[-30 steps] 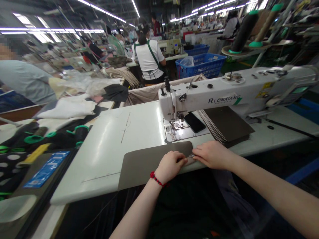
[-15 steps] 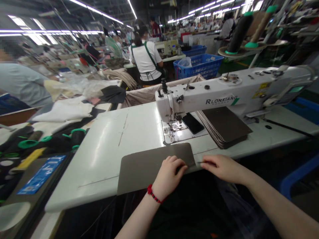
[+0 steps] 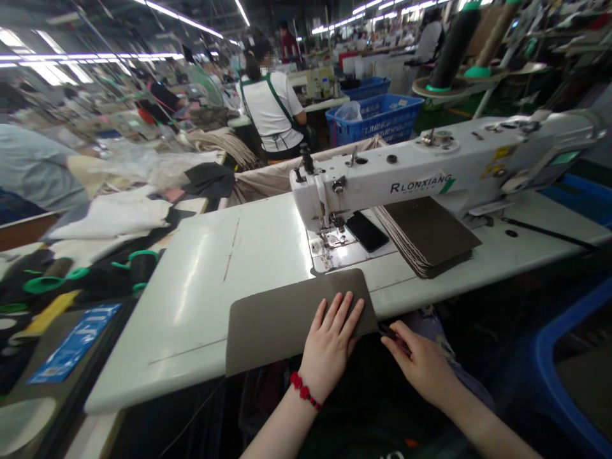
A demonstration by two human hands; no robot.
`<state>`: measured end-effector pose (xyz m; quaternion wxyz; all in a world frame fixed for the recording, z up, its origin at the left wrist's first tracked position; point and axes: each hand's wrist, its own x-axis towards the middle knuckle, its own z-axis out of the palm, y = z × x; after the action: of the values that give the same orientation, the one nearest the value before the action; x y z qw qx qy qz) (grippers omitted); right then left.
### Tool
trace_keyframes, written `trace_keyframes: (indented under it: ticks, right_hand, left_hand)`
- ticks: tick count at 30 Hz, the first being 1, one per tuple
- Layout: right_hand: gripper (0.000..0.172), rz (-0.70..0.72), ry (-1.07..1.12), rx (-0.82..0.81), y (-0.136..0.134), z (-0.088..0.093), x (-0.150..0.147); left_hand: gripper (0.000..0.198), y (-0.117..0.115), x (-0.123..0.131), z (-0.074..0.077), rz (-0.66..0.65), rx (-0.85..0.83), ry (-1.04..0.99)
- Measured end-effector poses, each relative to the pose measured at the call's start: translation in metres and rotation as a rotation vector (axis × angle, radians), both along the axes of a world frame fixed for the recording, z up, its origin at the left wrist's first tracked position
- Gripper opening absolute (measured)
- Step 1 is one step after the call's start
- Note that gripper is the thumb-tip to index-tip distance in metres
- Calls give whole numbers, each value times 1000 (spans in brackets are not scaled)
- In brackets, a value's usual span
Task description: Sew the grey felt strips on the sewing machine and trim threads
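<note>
A flat grey-brown panel (image 3: 272, 331) lies along the front edge of my pale sewing table (image 3: 201, 274), in front of the machine's needle area. My left hand (image 3: 332, 335) presses on its right part, palm down, fingers extended and slightly spread, gripping nothing; a red-and-black bracelet (image 3: 305, 390) circles the wrist. Just beyond the panel's lower right corner, my right hand (image 3: 399, 341) is closed in a pinch around a small dark tool (image 3: 385, 330), most of it hidden by my fingers.

Behind the panel stands a white sewing machine (image 3: 363, 185) lettered "RLONXIANG," with a black phone (image 3: 367, 231) lying beside its needle plate (image 3: 335, 255). To the phone's right, a stack of similar panels (image 3: 430, 233) sits partly under the machine's arm. Thread spools (image 3: 143, 266) and a blue-and-white card (image 3: 74, 344) lie at left. Farther back, a co-worker in a white shirt (image 3: 271, 111) sits near a blue basket (image 3: 382, 121), under rows of ceiling lights.
</note>
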<state>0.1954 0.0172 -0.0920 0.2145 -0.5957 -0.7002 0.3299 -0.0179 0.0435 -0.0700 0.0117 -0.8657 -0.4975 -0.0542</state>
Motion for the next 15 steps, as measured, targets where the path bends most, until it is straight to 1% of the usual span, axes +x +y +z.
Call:
trace_keyframes:
  ticks: [5, 15]
  right_hand:
    - [24, 14, 0, 31, -3, -3, -6]
    - [24, 28, -29, 37, 0, -4, -5]
  left_hand:
    - [67, 0, 0, 1, 11, -20, -4]
    - [66, -1, 0, 1, 7, -21, -55]
